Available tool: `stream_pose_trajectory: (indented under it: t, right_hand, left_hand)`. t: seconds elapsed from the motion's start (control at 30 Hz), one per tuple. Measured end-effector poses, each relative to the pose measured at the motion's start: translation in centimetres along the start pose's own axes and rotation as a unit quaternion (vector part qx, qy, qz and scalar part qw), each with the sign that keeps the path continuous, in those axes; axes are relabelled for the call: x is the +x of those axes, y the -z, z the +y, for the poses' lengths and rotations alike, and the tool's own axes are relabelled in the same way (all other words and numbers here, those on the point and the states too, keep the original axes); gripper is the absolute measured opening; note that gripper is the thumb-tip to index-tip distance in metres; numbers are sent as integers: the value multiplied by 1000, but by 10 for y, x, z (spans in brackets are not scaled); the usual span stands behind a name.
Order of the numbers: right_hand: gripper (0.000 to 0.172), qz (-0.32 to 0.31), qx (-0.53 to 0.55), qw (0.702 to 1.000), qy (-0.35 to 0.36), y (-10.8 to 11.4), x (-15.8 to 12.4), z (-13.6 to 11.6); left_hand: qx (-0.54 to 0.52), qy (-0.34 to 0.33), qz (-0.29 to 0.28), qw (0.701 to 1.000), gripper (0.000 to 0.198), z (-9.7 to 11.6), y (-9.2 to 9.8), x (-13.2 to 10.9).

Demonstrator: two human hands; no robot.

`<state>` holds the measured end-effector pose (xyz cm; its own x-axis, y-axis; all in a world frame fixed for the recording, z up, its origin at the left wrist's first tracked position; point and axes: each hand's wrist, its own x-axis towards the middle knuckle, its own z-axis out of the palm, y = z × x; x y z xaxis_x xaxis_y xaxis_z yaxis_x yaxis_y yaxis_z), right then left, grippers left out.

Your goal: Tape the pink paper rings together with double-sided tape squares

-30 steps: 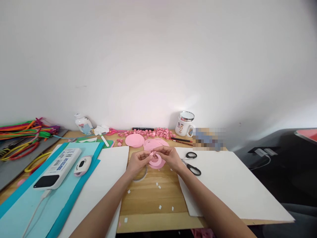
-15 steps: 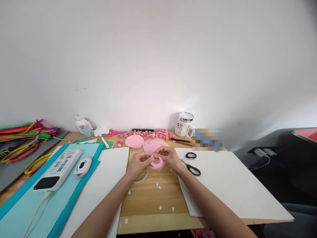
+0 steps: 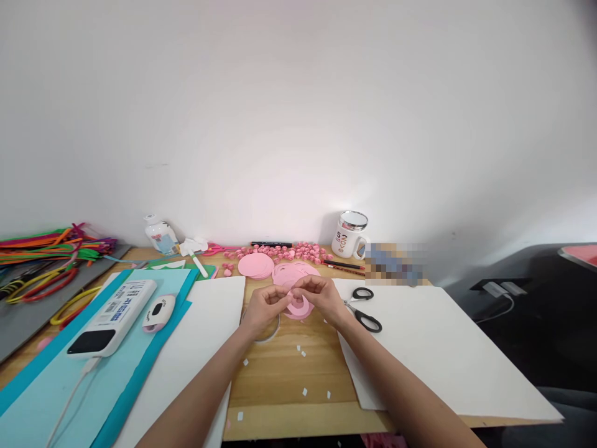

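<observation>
Fingers [image 3: 278,290] of the left hand [image 3: 265,308] and right hand [image 3: 323,300] meet, pinched nearly closed, holding a pink paper curl [image 3: 305,308] that hangs at six o'clock from the pinch, in front of layered pink paper [image 3: 295,273]. Black-handled scissors [image 3: 357,313] lie at three o'clock from the right hand, a white mug [image 3: 344,244] at one o'clock; stacked pink discs [image 3: 256,266] sit at eleven o'clock from the left hand.

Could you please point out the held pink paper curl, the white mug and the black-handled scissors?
Pink paper curl [image 3: 305,308]: head view, on its lower right curve.
White mug [image 3: 344,242]: head view, on its body.
Black-handled scissors [image 3: 359,315]: head view, on the nearer handle loop.
</observation>
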<state>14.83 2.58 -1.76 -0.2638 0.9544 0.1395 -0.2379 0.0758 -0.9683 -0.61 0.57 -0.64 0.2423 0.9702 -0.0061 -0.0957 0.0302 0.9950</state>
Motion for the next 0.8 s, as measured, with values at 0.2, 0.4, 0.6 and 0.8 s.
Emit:
stream_pose_trajectory:
  t: [0.2,0.4,0.6,0.8]
  right_hand:
    - [23,10,-8,1000,-6,-1,-1,-1]
    - [25,5,-26,1000,-10,-2,-1,-3]
    - [29,-11,-17,1000,1,1,-1,0]
    - [31,-24,-15,1000,7,4,1,5]
  left_hand:
    - [-1,1,5,1000,26,0,1,1]
    - [10,4,23,1000,24,2,1,1]
    - [10,9,16,1000,22,0,1,1]
    - [21,1,15,1000,24,-3,3,2]
